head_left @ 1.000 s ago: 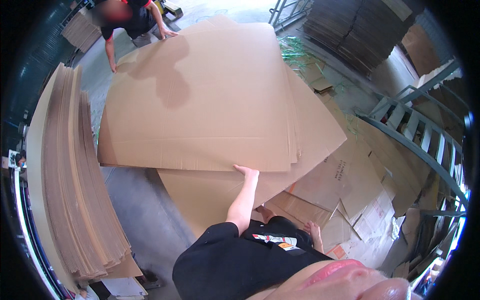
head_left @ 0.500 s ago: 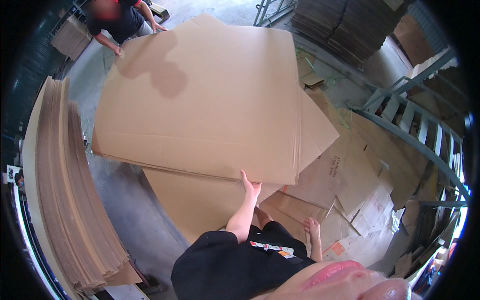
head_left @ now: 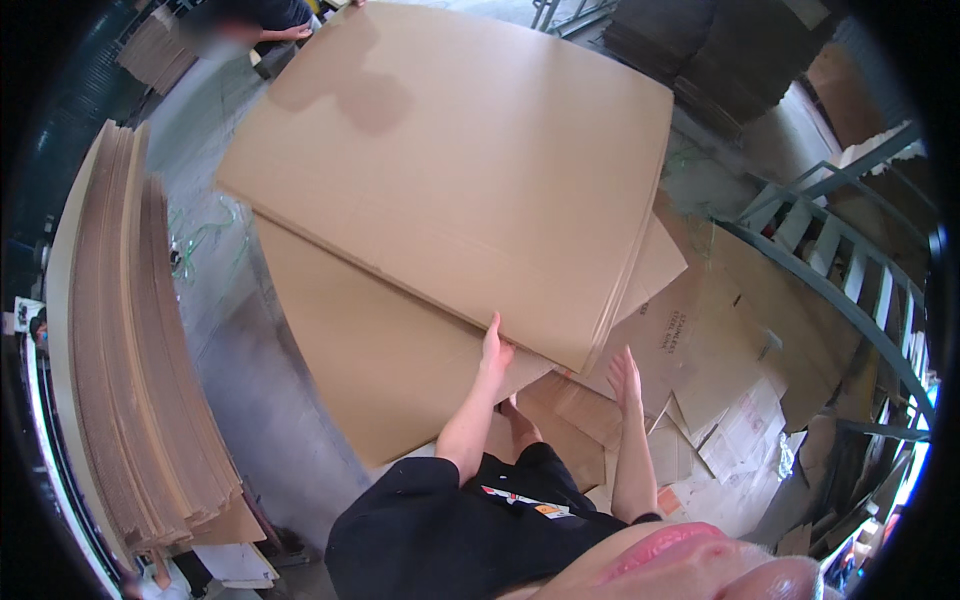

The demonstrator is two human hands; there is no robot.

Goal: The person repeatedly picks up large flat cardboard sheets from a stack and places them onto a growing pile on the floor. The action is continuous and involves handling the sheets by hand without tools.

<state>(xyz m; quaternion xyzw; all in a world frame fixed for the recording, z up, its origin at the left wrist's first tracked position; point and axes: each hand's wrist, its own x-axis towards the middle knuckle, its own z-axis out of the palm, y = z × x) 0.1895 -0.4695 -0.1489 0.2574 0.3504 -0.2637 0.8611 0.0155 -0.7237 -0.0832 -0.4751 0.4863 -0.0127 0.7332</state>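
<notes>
Currently our left hand (head_left: 496,350) pinches the cardboard sheets (head_left: 480,180) at their near edge, while our right hand (head_left: 625,377) hovers outstretched beside them.

Pretty basic getup tbh: a black T-shirt (head_left: 420,530), kinda baggy, with a roomy left sleeve (head_left: 400,488) that stops around the elbow. There's a white-and-red graphic (head_left: 512,497) across the chest, plus a little orange-and-white patch (head_left: 552,511) right beside it, can't tell if that bit's printed or stuck on. Left forearm (head_left: 470,420) and right forearm (head_left: 634,465) are bare, same for the left hand (head_left: 496,347) and right hand (head_left: 626,380). Some bare leg (head_left: 521,428) shows past the black cloth too.
</notes>
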